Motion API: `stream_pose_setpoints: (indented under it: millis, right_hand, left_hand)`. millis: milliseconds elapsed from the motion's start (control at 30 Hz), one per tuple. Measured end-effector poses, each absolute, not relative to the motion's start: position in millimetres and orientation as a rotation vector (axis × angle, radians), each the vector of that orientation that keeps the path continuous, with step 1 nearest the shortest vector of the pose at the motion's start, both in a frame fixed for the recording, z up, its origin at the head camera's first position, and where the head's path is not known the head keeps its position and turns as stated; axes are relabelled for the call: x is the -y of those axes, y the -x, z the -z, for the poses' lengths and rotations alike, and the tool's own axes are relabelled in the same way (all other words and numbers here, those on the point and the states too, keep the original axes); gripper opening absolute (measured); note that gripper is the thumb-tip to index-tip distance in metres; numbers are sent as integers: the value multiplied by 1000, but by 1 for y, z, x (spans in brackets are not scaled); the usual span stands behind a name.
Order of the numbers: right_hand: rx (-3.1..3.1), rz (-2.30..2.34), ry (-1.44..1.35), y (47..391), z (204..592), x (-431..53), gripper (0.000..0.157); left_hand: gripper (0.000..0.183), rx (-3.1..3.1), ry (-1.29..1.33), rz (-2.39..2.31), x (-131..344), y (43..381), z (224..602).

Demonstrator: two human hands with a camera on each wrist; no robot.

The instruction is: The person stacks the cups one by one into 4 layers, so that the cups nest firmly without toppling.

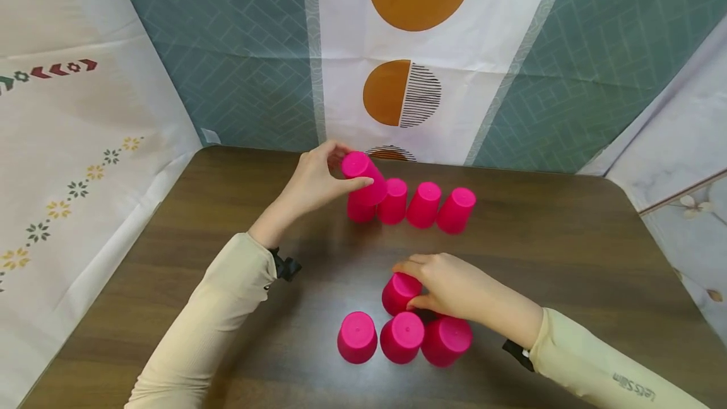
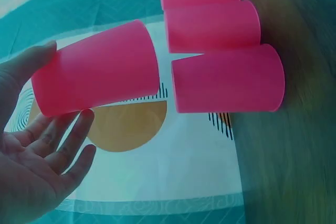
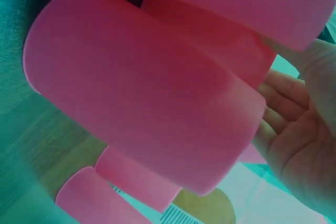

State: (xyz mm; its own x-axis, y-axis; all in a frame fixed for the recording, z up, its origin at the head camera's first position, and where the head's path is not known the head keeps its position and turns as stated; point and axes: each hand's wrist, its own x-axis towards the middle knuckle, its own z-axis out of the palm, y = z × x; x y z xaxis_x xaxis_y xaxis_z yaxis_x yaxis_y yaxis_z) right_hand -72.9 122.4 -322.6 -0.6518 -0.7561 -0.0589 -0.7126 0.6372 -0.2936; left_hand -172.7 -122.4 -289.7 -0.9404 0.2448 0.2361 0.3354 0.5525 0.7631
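My left hand [image 1: 319, 177] pinches an upside-down pink cup [image 1: 368, 183] between thumb and fingers. The left wrist view shows this held cup [image 2: 100, 72] raised and tilted, apart from the row of standing cups [image 2: 226, 80]. That row of several inverted pink cups [image 1: 423, 205] stands at the back of the table, its leftmost one partly hidden behind the held cup. Nearer the front, my right hand [image 1: 449, 283] grips another inverted pink cup [image 1: 396, 297] by its upper part. Three more pink cups [image 1: 357, 337] stand upside down in a line just in front of that one.
A dark wooden table [image 1: 528, 251] bears all the cups. Behind its back edge hangs a patterned teal and white cloth [image 1: 346, 100]. A cream cloth with flower motifs [image 1: 74, 163] drapes along the left, and a pale floral one [image 1: 670, 207] along the right.
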Motion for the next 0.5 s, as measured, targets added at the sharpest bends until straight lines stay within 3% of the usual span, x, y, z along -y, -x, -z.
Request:
stream_pose_setpoints:
  millis: [500]
  right_hand:
    - [-2699,260,1194,75,319,-119,53]
  left_hand:
    - [53,2685,476,1419,112,210,303]
